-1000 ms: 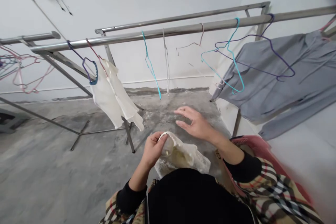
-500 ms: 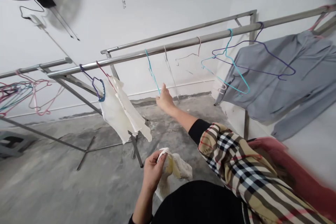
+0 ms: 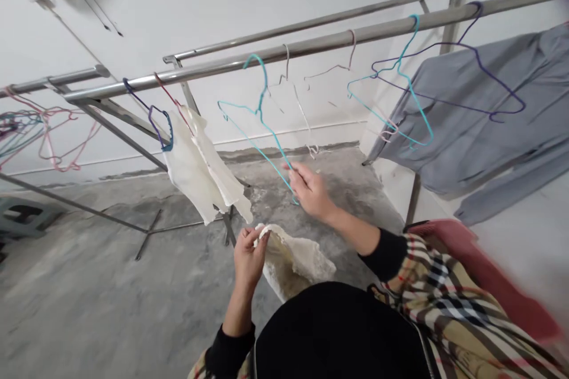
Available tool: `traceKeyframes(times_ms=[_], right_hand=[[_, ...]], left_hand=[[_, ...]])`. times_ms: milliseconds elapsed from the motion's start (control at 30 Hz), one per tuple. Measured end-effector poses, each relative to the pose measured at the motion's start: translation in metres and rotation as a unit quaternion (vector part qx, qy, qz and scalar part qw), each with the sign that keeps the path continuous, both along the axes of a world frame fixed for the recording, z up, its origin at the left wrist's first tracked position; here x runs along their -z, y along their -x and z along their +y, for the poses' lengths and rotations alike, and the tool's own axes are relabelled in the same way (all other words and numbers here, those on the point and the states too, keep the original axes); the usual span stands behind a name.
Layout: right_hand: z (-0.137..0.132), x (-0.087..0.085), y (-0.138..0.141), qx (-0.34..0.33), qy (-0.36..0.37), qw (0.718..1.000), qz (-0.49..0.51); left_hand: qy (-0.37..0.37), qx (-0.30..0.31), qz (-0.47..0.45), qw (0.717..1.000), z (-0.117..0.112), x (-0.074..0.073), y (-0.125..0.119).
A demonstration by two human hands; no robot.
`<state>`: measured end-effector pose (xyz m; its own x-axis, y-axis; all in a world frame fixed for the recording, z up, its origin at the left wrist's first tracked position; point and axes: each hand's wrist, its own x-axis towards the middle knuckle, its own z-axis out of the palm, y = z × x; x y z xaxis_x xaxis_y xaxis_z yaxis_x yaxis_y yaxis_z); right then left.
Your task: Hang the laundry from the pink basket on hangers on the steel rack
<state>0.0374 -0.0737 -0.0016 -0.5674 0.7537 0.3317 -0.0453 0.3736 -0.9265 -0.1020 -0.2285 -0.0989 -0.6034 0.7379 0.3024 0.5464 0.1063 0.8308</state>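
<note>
A turquoise clothes hanger (image 3: 258,111) is gripped at its lower right corner by my right hand (image 3: 311,190). Its hook sits in front of the metal rail (image 3: 208,71); whether it still touches the rail I cannot tell. Lower down, my left hand (image 3: 249,256) is closed on the edge of a cream-white cloth garment (image 3: 306,254), which droops open in front of my body. Left of the hanger, two white garments hang from the rail, the nearer one (image 3: 217,172) on a red hanger (image 3: 178,103), the other (image 3: 184,174) on a purple hanger (image 3: 153,118).
Pale hangers, another turquoise hanger (image 3: 402,74) and a purple hanger (image 3: 478,65) hang further right, before a grey garment (image 3: 444,142). A red basket (image 3: 471,260) stands at my right. Pink hangers (image 3: 57,136) hang at left, above a grey stool (image 3: 26,213).
My right hand has drawn back toward me and right, and the turquoise hanger has swung round to face me. My left hand has risen slightly with the cream-white garment.
</note>
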Motion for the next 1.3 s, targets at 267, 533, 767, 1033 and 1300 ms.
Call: traceKeyframes(times_ms=[267, 533, 767, 1033, 1300], right_hand=[[-0.065, 0.099, -0.118, 0.056, -0.015, 0.995, -0.076], [-0.073, 0.085, -0.157, 0.021, -0.001, 0.989, -0.147], [-0.069, 0.089, -0.180, -0.024, 0.017, 0.979, -0.203], [-0.050, 0.100, -0.193, 0.106, -0.004, 0.968, -0.227], [-0.057, 0.078, -0.209, 0.010, 0.035, 0.975, -0.221]], left_hand=[[-0.040, 0.012, -0.326, 0.944, 0.028, -0.009, -0.002], [-0.057, 0.058, -0.365, 0.927, 0.056, -0.019, -0.011], [-0.059, 0.065, -0.400, 0.912, 0.072, -0.030, -0.017], [-0.008, 0.081, -0.422, 0.903, 0.070, -0.035, -0.030], [-0.009, 0.107, -0.417, 0.903, 0.070, -0.027, -0.029]])
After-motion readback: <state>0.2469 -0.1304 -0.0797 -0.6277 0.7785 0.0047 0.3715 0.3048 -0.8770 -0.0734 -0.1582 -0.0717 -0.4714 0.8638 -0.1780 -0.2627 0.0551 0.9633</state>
